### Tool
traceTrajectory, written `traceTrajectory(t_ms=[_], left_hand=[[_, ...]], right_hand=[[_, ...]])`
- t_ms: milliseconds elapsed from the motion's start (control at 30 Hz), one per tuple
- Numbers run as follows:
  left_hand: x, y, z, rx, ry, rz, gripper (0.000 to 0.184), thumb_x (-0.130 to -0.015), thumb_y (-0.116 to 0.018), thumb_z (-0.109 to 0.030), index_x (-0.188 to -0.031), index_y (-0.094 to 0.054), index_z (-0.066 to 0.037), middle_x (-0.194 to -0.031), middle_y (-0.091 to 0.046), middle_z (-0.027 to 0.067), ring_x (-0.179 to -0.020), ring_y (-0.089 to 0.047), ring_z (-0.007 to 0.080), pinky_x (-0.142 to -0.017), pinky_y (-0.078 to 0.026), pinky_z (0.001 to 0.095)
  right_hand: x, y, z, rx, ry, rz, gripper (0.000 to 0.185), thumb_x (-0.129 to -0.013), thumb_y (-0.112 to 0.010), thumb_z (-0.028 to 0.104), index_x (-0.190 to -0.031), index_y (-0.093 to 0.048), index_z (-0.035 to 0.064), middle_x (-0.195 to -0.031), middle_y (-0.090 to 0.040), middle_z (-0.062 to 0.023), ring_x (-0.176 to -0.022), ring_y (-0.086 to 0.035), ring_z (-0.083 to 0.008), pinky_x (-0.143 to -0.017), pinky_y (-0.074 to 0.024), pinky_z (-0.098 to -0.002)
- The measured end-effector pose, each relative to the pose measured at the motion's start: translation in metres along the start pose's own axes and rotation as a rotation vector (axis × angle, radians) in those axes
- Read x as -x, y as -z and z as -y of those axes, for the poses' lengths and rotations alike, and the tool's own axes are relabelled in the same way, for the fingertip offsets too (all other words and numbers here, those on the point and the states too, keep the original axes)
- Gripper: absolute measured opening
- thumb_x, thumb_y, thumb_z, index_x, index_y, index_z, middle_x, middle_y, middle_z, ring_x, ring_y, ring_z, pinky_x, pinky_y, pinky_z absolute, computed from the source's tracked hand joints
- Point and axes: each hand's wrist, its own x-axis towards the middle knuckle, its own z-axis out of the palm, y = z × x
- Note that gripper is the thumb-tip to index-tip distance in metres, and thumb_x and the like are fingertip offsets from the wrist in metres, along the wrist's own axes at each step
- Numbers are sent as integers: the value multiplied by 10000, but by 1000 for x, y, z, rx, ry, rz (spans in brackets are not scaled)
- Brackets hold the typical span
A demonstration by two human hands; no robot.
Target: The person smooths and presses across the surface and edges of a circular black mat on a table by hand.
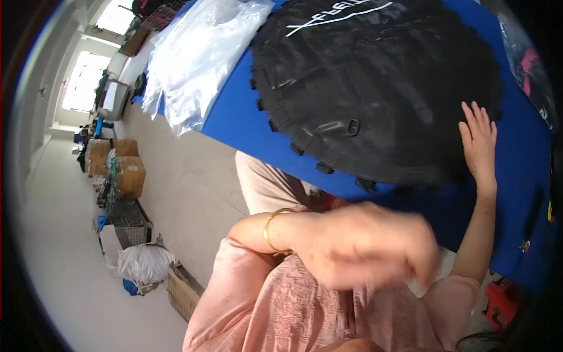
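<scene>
Here's the round black fabric mat [399,94], spread over the blue surface [229,120] across the upper middle and upper right of the frame, its far edge running out past the top. And my right hand [481,144] is on it: palm down, fingers open and slightly spread, lying flat at the mat's right-hand edge, fingertips towards the top of the frame. That's the nearer hand, no contest!

My left hand [375,243], gold bangle [267,232] at the wrist, is up in front of my chest at lower centre, smeared with blur. The fingers look curled, but I can't tell whether they're gripping anything. From there the mat lies straight up the frame, its lower rim just beyond my knuckles.

Which way does it point? Being round, it shows no clear long axis and no leading end; the white lettering [340,19] gives the bearing, sitting by the top edge and climbing to the right. Small black tabs [324,168] line the lower-left rim, a black oval ring [350,127] lies inside it, and clear plastic bags [199,58] sprawl at upper left.
</scene>
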Motion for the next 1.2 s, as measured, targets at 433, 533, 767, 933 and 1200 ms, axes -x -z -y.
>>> traceTrajectory(t_ms=[433, 533, 767, 933, 1200], left_hand=[[85, 74, 46, -1497, 285, -708, 292, -836, -614, 111, -1103, -654, 0, -1062, -663, 184, -996, -653, 378, -867, -540, 413], [77, 77, 57, -1752, 297, -472, 550, -757, -586, 71, -1302, -629, 9, -1313, -639, 161, -1224, -589, 361, -1019, -468, 432], [91, 98, 72, -1852, 471, -298, 612, -792, -581, 21, -1404, -594, -5, -1467, -588, 157, -1415, -504, 329, -1172, -364, 504], [107, 121, 47, -1968, 631, -384, 598, -798, -578, 5, -1394, -609, -21, -1469, -598, 135, -1423, -504, 305, -1233, -257, 590], [132, 215, 12, -2008, 859, -567, 642, -825, -532, 46, -1451, -579, -83, -1528, -558, 105, -1457, -473, 300, -1232, -222, 635]], right_hand=[[3, 5, 7, -115, 13, -46, 465, -1097, -465, 354, -1516, -535, 165, -1613, -447, -136, -1534, -330, -338, -1265, -154, -545], [3, 5, 7, -124, 1, -35, 467, -1095, -461, 357, -1515, -537, 167, -1607, -454, -143, -1529, -336, -347, -1260, -160, -549], [4, 8, 9, -173, -12, -39, 474, -1086, -465, 352, -1514, -539, 163, -1607, -450, -155, -1528, -331, -360, -1263, -152, -546], [4, 9, 10, -168, -21, -28, 478, -1087, -461, 356, -1517, -536, 161, -1613, -445, -147, -1533, -326, -354, -1266, -144, -547], [4, 10, 11, -151, -23, -22, 483, -1089, -456, 361, -1525, -527, 165, -1616, -441, -147, -1537, -321, -353, -1265, -142, -549]])
